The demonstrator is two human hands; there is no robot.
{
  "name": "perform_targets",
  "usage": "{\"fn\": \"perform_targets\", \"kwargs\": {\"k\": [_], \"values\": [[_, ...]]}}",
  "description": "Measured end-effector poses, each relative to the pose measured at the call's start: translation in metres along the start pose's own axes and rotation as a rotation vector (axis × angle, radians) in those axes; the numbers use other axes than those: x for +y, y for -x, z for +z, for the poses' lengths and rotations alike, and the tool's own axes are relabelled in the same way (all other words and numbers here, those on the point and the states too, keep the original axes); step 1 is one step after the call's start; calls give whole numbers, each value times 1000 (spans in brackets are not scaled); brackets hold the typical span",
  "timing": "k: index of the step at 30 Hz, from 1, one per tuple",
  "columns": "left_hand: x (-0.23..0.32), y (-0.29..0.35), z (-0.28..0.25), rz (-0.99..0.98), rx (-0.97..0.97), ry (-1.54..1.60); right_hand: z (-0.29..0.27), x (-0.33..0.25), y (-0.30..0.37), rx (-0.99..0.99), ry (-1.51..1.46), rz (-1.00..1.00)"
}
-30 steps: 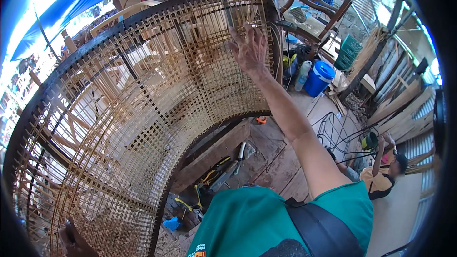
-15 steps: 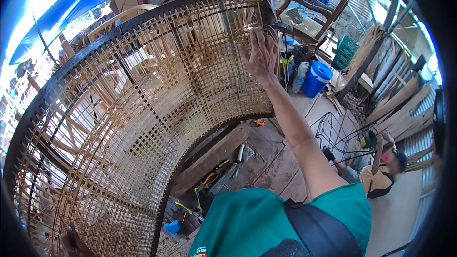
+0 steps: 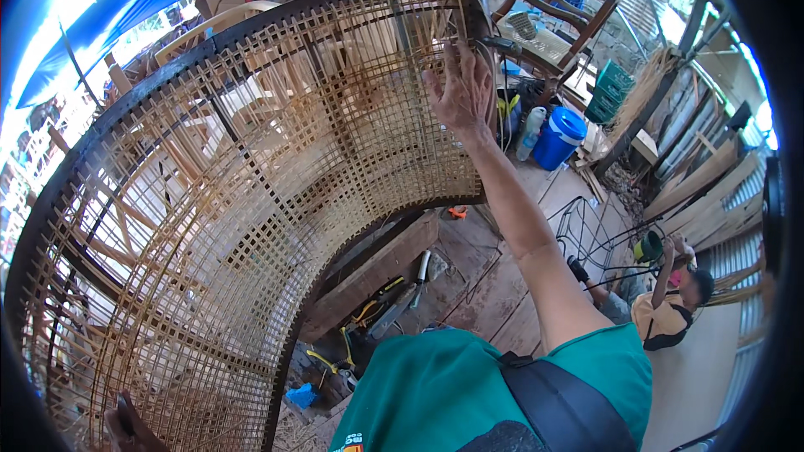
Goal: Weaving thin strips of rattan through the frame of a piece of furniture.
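Since the two earlier views the right hand [image 3: 459, 88] had slid a little rightward along the woven cane panel [image 3: 251, 176], from just inside the upper edge to close by the dark frame [image 3: 481, 8] at the top right corner; fingers spread, palm flat toward the weave, grip open and closed on nothing; judged to be working the last strands at that corner rather than the middle of the sheet.

Left hand [image 3: 130, 428] low at the bottom left edge, barely in view, seemingly steadying the frame; whether its grip was closed could not be told.

Panel stood upright and curved before the person, concave face toward the camera; its long axis ran from lower left up to upper right, top rim arching overhead.

Blue bucket [image 3: 559, 136] and a seated person [image 3: 662, 310] lay beyond, on the floor.
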State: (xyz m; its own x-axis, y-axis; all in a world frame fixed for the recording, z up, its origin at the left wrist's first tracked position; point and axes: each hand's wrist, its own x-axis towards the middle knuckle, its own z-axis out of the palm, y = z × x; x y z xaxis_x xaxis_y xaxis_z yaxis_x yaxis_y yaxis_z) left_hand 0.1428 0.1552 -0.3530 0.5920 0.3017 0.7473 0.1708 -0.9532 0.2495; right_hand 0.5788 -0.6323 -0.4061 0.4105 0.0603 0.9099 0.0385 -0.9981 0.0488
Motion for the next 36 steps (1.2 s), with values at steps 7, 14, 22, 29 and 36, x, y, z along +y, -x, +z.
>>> {"fn": "perform_targets", "kwargs": {"k": [7, 14, 22, 29, 36], "values": [[-29, 31, -48, -67, -2, -90, 11, -39, -11, -14, -23, -53], [-22, 34, -51, -156, 122, -142, 51, -110, -20, -118, -301, -288], [-5, 18, -88, -86, 131, -214, 52, -153, -25, -196, -289, -321], [-81, -89, -101, -117, -2, -364, 69, -169, -17, -95, -254, -314], [-59, -102, -105, -185, -59, -237, 61, -170, -13, -94, -302, -325]]}}
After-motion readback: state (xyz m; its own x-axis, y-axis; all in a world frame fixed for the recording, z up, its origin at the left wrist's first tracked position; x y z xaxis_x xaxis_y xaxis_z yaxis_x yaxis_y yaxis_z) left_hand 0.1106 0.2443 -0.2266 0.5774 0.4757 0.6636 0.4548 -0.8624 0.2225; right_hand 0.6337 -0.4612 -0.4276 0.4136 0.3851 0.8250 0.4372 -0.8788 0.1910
